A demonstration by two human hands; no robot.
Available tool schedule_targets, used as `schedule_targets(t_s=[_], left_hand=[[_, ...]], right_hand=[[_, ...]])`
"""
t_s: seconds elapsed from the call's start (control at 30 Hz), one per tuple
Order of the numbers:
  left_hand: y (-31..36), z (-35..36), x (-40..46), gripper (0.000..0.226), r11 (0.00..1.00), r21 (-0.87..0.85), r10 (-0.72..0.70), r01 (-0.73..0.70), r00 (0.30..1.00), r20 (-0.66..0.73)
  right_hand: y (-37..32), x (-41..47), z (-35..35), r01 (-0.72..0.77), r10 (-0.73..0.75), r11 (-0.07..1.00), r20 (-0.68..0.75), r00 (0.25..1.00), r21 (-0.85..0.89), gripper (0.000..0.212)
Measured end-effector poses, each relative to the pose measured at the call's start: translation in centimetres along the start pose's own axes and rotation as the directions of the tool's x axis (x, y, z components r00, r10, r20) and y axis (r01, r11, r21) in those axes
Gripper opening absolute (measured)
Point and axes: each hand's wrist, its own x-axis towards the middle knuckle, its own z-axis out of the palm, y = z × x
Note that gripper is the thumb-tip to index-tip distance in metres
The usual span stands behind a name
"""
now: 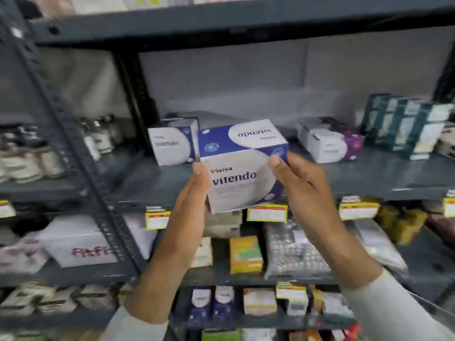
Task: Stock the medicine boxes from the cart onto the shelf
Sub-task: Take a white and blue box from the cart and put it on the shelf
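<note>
A blue and white medicine box [242,166] marked "Vitendo" is held up in front of the dark metal shelf [369,175]. My left hand [190,205] grips its left side with the thumb on the front face. My right hand [302,190] grips its right side, thumb on the front corner. The box hovers just before the shelf's front edge. A matching blue and white box [172,141] stands on the shelf right behind it, to the left. The cart is out of view.
A purple and white box [330,141] and several dark green boxes [406,124] stand further right on the same shelf. Yellow price labels [267,212] hang on its front edge. Lower shelves hold packed boxes and blister packs. A slanted metal upright [81,148] stands left.
</note>
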Motion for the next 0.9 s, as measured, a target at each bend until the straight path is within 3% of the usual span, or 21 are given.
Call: schedule_targets(t_s=[0.1,0.23,0.53,0.67,0.73,0.83,0.9], left_hand=[[0.3,-4.2,2.8,0.055,1.000,0.018,-0.019,0.020,0.999,-0.040],[-0.2,-9.0,7.5,0.063,0.995,0.012,-0.095,0.099,0.982,-0.164],[-3.0,-12.6,12.2,0.070,0.982,0.001,-0.187,0.191,0.963,-0.196],[-3.6,-11.6,11.4,0.062,0.986,-0.011,-0.162,0.167,0.937,-0.310],[-3.3,-10.1,10.5,0.053,0.994,-0.038,-0.108,0.102,0.883,-0.457],[-3.2,-6.3,8.5,0.028,0.989,-0.026,0.080,-0.143,0.681,-0.728],[-3.9,-2.6,7.0,0.035,0.959,0.076,0.237,-0.274,0.619,-0.749]], right_hand=[[0.2,3.4,5.8,-0.130,0.119,0.985,0.103,0.988,0.114,0.026],[2.1,7.9,11.8,-0.290,0.263,0.948,0.195,0.945,0.129,0.036],[5.1,10.9,16.0,-0.389,0.340,0.908,0.273,0.900,0.153,0.041],[6.0,10.3,15.2,-0.339,0.303,0.935,0.269,0.914,0.100,0.051],[5.9,9.2,13.7,-0.273,0.244,0.959,0.265,0.933,0.075,0.052],[6.6,6.7,9.1,-0.176,0.154,0.976,0.167,0.974,0.127,0.056],[7.6,4.5,4.6,-0.120,0.107,0.974,0.075,0.991,0.195,0.047]])
